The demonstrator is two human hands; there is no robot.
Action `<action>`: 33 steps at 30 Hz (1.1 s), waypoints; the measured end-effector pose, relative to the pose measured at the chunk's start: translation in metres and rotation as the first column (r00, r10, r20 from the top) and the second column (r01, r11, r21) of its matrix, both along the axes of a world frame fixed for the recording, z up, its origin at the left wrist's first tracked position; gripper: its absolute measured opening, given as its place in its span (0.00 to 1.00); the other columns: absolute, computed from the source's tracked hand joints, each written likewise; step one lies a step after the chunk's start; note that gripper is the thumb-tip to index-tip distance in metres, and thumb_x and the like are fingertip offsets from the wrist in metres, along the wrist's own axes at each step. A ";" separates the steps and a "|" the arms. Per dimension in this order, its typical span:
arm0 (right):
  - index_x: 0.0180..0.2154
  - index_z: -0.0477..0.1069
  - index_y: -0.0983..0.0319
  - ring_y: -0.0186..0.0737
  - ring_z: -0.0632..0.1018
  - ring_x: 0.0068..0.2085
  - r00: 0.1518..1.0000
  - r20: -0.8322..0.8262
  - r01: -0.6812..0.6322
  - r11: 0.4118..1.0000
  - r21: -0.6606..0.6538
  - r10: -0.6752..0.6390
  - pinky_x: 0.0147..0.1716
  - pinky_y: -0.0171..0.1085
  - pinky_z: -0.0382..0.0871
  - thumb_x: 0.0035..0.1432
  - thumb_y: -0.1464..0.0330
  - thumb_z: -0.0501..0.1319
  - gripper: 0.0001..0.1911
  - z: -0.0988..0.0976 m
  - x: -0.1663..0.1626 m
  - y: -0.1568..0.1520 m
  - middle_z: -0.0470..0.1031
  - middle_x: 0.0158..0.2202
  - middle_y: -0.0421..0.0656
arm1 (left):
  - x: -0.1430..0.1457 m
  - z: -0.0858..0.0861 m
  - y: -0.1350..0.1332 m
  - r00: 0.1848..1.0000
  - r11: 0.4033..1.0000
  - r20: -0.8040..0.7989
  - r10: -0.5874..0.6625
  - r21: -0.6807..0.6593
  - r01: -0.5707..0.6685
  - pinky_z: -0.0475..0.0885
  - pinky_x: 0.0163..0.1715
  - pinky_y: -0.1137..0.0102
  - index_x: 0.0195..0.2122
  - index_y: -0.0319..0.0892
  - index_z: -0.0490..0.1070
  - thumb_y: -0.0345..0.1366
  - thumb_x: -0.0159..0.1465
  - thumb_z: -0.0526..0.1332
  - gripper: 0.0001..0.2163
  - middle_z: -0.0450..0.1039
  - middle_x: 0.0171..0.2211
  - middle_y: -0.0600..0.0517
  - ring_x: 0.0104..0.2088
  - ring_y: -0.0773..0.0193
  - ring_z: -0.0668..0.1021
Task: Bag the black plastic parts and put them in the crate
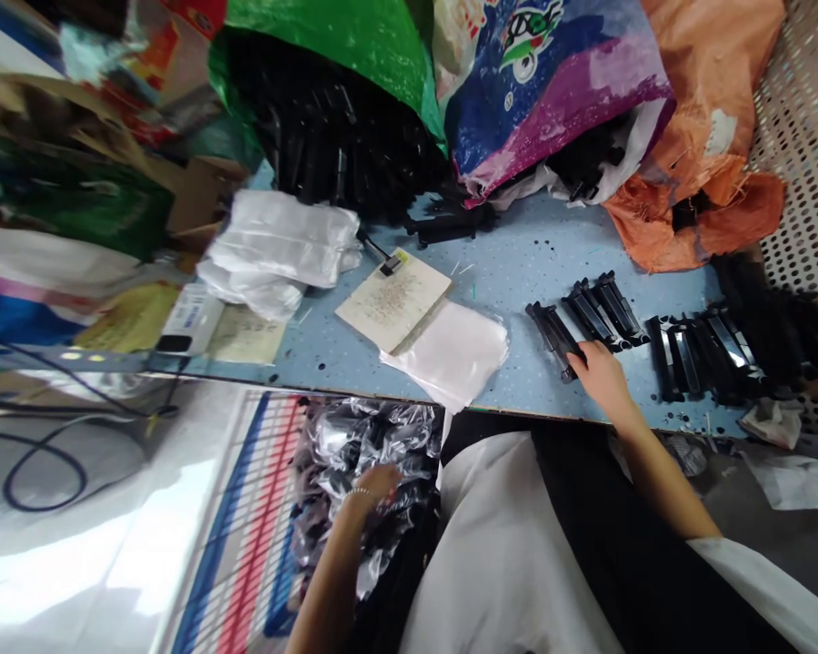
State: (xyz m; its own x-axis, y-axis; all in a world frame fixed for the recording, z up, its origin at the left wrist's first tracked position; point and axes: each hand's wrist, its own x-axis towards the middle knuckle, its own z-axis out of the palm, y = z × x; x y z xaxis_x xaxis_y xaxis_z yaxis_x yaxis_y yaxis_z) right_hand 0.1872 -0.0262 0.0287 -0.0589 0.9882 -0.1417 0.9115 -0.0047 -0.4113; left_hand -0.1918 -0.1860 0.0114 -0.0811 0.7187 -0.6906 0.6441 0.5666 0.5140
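My right hand (pixel 603 375) rests on the blue table (pixel 518 272), its fingers curled over the end of a black plastic part (pixel 552 334) in a row of several like it. My left hand (pixel 374 483) reaches down beside my lap into a striped sack (pixel 245 527) filled with clear plastic bags of black parts (pixel 361 436). Its fingers are bent down among the bags and what they hold is hidden. A stack of empty clear bags (pixel 456 350) lies on the table edge in front of me.
More black parts (pixel 702 354) lie at the right. A notepad with a clip (pixel 392 300), crumpled white plastic (pixel 279 250), and green (pixel 334 100), purple (pixel 552 82) and orange (pixel 709 136) sacks crowd the back. Cables (pixel 41 463) trail on the floor at left.
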 end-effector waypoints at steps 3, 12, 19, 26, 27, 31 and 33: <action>0.38 0.75 0.63 0.43 0.75 0.36 0.911 -0.403 0.039 0.990 -0.134 -0.090 0.37 0.40 0.67 0.60 0.58 0.58 0.15 -0.006 -0.007 0.001 0.75 0.34 0.45 | 0.018 -0.002 0.043 0.998 0.990 0.058 0.016 0.137 -0.024 0.77 0.35 0.64 0.41 0.40 0.75 0.43 0.70 0.57 0.12 0.76 0.31 0.52 0.31 0.61 0.78; 0.27 0.72 0.63 0.29 0.65 0.23 0.282 -0.783 -0.074 0.802 -0.593 -0.554 0.23 0.32 0.58 0.45 0.57 0.71 0.17 0.001 -0.029 -0.026 0.67 0.22 0.36 | 0.091 -0.012 0.151 1.000 0.706 -0.019 -0.007 0.708 0.019 0.73 0.39 0.65 0.24 0.42 0.71 0.31 0.58 0.66 0.07 0.74 0.30 0.49 0.34 0.60 0.76; 0.32 0.73 0.63 0.32 0.72 0.29 -0.082 -0.560 -0.508 0.518 -0.688 -0.825 0.19 0.28 0.57 0.52 0.66 0.70 0.10 0.000 -0.050 -0.047 0.79 0.37 0.47 | 0.061 -0.015 0.153 0.953 0.795 0.283 0.112 0.550 -0.256 0.74 0.29 0.71 0.35 0.41 0.73 0.32 0.61 0.62 0.03 0.76 0.26 0.54 0.25 0.67 0.76; 0.56 0.66 0.68 0.22 0.63 0.21 -0.161 -0.281 -0.779 0.297 -0.552 -0.946 0.18 0.21 0.60 0.65 0.65 0.62 0.21 -0.026 -0.070 -0.050 0.70 0.28 0.37 | 0.057 -0.008 0.131 0.944 0.495 -0.256 -0.206 0.806 0.326 0.74 0.59 0.58 0.61 0.40 0.67 0.26 0.67 0.51 0.21 0.71 0.59 0.41 0.59 0.55 0.75; 0.58 0.65 0.67 0.22 0.63 0.21 -0.189 -0.275 -0.789 0.313 -0.529 -0.942 0.18 0.20 0.60 0.65 0.65 0.63 0.23 -0.026 -0.071 -0.049 0.69 0.28 0.36 | 0.060 -0.005 0.127 0.937 0.465 -0.276 -0.214 0.815 0.346 0.73 0.60 0.59 0.65 0.40 0.62 0.26 0.68 0.51 0.23 0.68 0.61 0.40 0.60 0.55 0.74; 0.59 0.64 0.66 0.23 0.61 0.21 -0.252 -0.300 -0.803 0.372 -0.466 -0.920 0.16 0.20 0.59 0.63 0.66 0.64 0.25 -0.022 -0.081 -0.046 0.67 0.27 0.34 | 0.073 0.008 0.112 0.951 0.370 -0.280 -0.129 0.876 0.308 0.69 0.64 0.60 0.71 0.40 0.48 0.26 0.69 0.49 0.29 0.63 0.64 0.38 0.65 0.55 0.68; 0.56 0.66 0.67 0.23 0.59 0.20 -0.237 -0.338 -0.806 0.378 -0.456 -0.911 0.15 0.21 0.58 0.61 0.65 0.65 0.24 -0.019 -0.084 -0.044 0.67 0.27 0.34 | 0.077 0.015 0.106 0.956 0.350 -0.280 -0.085 0.890 0.292 0.69 0.63 0.61 0.72 0.43 0.47 0.26 0.70 0.50 0.30 0.63 0.65 0.39 0.66 0.55 0.68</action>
